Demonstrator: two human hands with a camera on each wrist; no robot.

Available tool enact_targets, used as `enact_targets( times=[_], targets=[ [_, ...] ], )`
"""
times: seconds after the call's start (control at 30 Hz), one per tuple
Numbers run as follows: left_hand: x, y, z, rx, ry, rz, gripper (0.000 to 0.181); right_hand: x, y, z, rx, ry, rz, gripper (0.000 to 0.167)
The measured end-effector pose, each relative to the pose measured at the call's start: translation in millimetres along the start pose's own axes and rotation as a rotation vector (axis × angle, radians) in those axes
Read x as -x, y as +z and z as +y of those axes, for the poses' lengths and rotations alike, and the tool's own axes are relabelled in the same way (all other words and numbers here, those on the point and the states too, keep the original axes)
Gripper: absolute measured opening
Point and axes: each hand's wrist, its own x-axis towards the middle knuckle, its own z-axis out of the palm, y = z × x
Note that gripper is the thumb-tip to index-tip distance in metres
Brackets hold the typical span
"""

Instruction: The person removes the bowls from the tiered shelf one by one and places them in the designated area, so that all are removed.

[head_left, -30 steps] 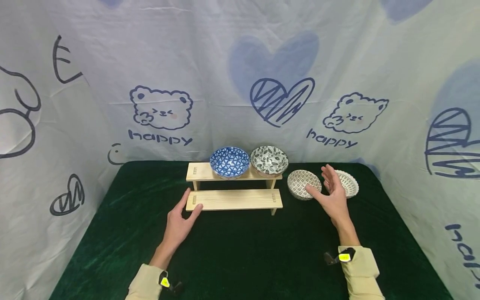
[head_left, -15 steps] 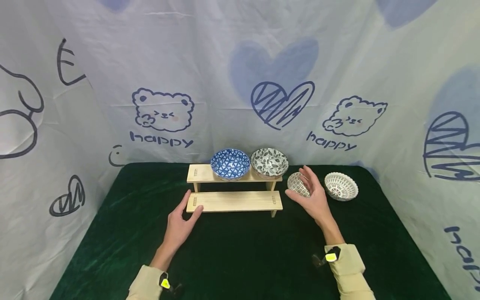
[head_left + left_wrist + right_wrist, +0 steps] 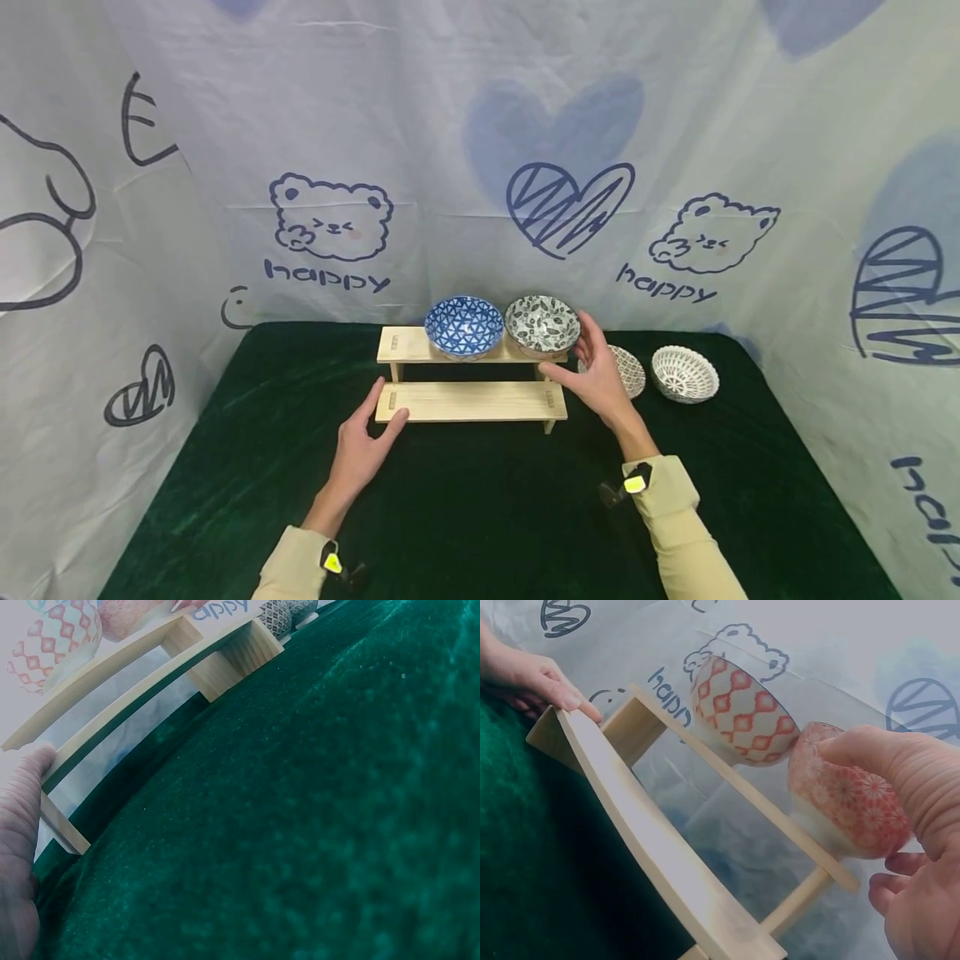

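Note:
My left hand (image 3: 357, 448) grips the left end of a two-tier wooden stand (image 3: 471, 402), its thumb at the front edge of the lower board. On the upper board stands a blue triangle-patterned bowl (image 3: 463, 327), its outside showing red diamonds in the right wrist view. Beside it, a bowl with a grey leaf pattern inside (image 3: 542, 325) has a red floral outside (image 3: 847, 799). My right hand (image 3: 596, 379) is at that bowl's right side, thumb in front and fingers spread apart; whether it touches the bowl I cannot tell.
Right of the stand, a brown-patterned bowl (image 3: 632, 372) sits partly hidden behind my right hand. A white ribbed-looking bowl (image 3: 686, 375) stands farther right. Dark green cloth (image 3: 480, 508) covers the table, and a printed white curtain (image 3: 435, 100) hangs close behind.
My right hand has moved left, from between the two bowls on the cloth, past the brown-patterned bowl to the leaf-patterned bowl. My left hand stays at the stand.

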Motion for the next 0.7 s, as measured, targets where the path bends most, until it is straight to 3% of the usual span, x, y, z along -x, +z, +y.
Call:
enact_targets(
  times=[0.37,0.7],
  targets=[
    [1.5,0.7,0.3,0.005,0.001,0.007,0.078,-13.4,14,-2,-0.088,0.039,0.029,0.117],
    [1.1,-0.3,0.1,0.002,-0.004,0.001,0.078,-16.5,20,-4,-0.029,0.062,0.063,0.121]
  ],
)
